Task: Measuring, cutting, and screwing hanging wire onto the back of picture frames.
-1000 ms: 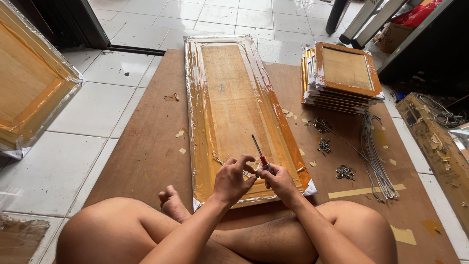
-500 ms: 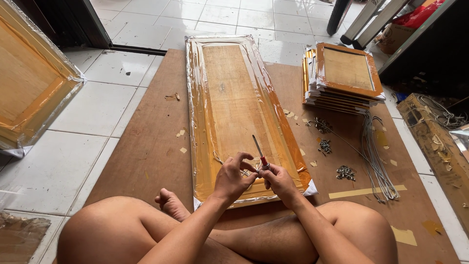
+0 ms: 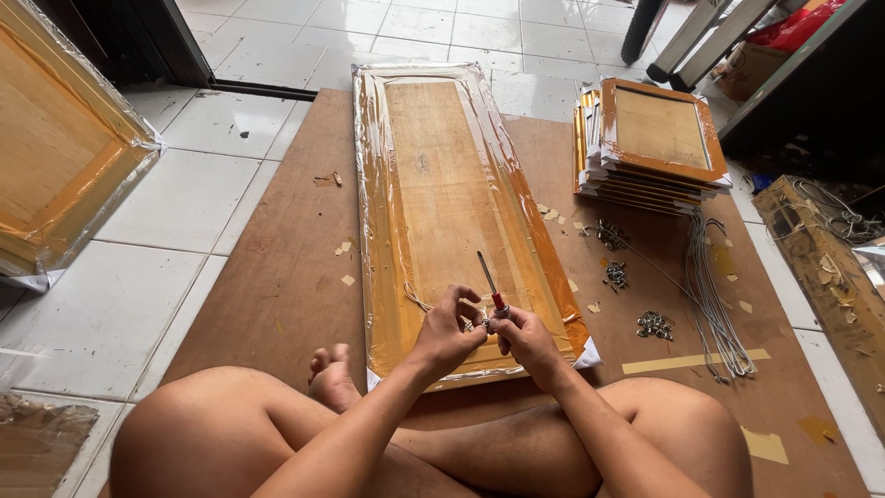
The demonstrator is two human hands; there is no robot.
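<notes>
A long wooden frame back wrapped in clear plastic (image 3: 442, 184) lies on a brown board (image 3: 286, 267) in front of my crossed legs. My right hand (image 3: 527, 338) is closed on a small red-handled screwdriver (image 3: 489, 284) whose metal shaft points up and away. My left hand (image 3: 447, 330) meets it over the frame's near end, its fingers pinching a small metal piece against the screwdriver handle. A thin wire (image 3: 417, 300) lies on the frame just left of my hands.
A stack of smaller framed panels (image 3: 656, 138) sits on the board at the right. Several small piles of metal hardware (image 3: 654, 324) and a bundle of wires (image 3: 710, 295) lie beside it. Another wrapped frame (image 3: 64, 166) leans at the far left on white tiles.
</notes>
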